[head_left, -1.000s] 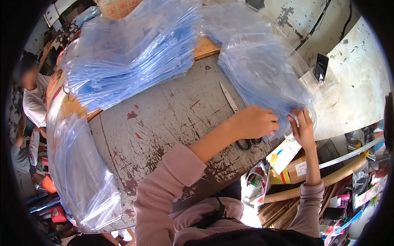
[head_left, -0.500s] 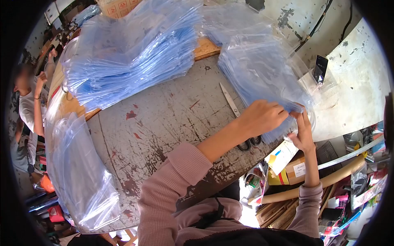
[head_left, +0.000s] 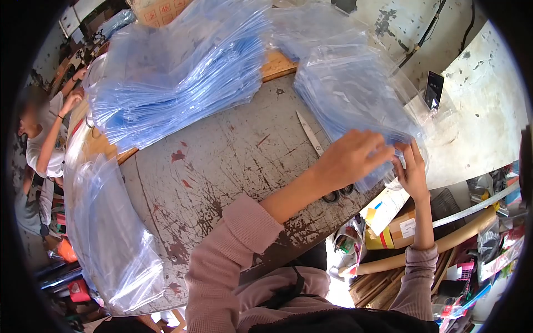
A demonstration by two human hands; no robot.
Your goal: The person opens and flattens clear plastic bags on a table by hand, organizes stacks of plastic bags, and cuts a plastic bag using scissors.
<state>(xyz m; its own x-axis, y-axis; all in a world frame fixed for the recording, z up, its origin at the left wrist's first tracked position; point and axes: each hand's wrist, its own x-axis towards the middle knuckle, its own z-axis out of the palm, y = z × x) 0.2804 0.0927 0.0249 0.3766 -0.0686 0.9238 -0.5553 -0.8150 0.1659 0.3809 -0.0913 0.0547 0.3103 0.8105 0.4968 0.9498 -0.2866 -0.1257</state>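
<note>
A scratched grey surface with worn dark patches ran out of sight beneath the plastic. The thick pile of bluish clear plastic sheets at its far left was cut off by the top edge. The looser pile of bluish clear plastic sheets lay at the far right, its back blending into more film. The left hand reached across that pile's near end, back upward, fingers half bent and slightly parted; blur hid whether they touched film. The right hand rose from below at the pile's near right corner, fingers curled against its edge; whether they pinched any sheet could not be told. Black-handled metal scissors lay left of the pile, partly covered by the left arm. A black phone leaned beyond, its screen text illegible.
</note>
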